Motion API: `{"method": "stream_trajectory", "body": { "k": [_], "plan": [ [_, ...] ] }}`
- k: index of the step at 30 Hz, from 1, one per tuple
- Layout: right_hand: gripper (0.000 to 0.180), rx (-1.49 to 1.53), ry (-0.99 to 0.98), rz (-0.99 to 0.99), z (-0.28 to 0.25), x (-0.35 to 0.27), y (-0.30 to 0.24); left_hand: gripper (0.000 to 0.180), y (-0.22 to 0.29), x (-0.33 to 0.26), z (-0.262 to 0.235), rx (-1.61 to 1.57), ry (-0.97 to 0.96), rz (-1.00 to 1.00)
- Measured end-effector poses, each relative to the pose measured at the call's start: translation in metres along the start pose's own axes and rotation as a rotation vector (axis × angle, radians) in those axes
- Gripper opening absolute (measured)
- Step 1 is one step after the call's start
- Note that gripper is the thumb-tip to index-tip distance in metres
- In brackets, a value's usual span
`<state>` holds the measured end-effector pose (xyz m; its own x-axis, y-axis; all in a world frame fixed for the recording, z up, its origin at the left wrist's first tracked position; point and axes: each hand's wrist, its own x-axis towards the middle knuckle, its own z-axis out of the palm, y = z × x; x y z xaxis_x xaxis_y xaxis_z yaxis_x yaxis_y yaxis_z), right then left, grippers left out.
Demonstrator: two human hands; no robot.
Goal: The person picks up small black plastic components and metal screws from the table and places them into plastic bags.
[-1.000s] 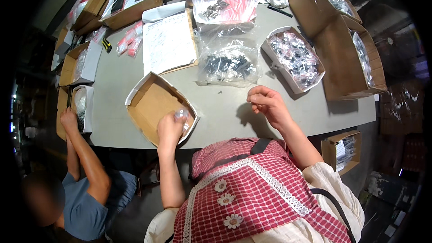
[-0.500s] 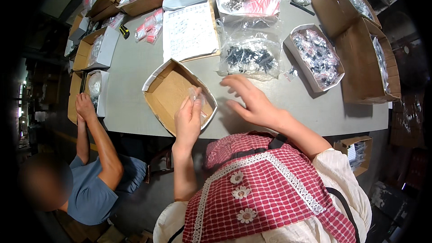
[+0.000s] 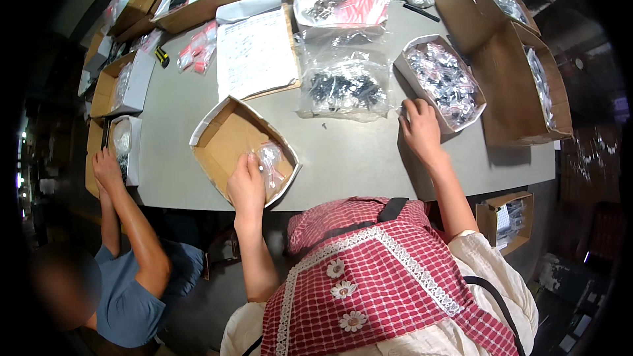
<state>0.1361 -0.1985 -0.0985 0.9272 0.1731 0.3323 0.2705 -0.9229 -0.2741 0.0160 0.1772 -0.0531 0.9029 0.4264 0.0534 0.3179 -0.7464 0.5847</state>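
My left hand [image 3: 246, 183] is closed, thumb and fingers pinching clear plastic zip bags [image 3: 271, 161] over the near right part of an open cardboard box [image 3: 227, 133]. The bags look nearly flat, and the box floor shows bare brown card. My right hand [image 3: 421, 126] rests at the table beside a long white box of filled small bags [image 3: 476, 113]. Its fingers are bent down and pressed together, and whatever lies under their tips is hidden. A tiny dark piece [image 3: 324, 125] lies on the table between my hands.
A large clear bag of black parts [image 3: 346, 89] lies beyond my hands, left of it a printed sheet [image 3: 254, 49]. Tall cardboard boxes [image 3: 511, 79] stand at the right. A co-worker's hands [image 3: 109, 170] are at a white box [image 3: 134, 158] on the left.
My right hand has moved right, from beside the open box to the long white box, covering where a small packet lay. The tiny dark piece now shows. My left hand still holds the zip bags.
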Motion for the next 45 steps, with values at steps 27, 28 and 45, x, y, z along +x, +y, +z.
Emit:
{"method": "stream_trajectory", "body": {
  "k": [27,28,45],
  "plan": [
    [0.030,1.064,-0.657,0.017,-0.047,-0.005,-0.125,0.037,0.077,-0.028,0.020,-0.627,-0.311,0.239],
    [0.029,1.076,-0.763,0.075,-0.047,-0.007,-0.121,0.036,0.075,-0.028,0.022,-0.622,-0.284,0.277],
    [0.015,0.931,-0.845,-0.014,-0.056,-0.001,-0.110,0.012,0.087,-0.032,0.033,-0.362,-0.264,0.412]
  ]
}}
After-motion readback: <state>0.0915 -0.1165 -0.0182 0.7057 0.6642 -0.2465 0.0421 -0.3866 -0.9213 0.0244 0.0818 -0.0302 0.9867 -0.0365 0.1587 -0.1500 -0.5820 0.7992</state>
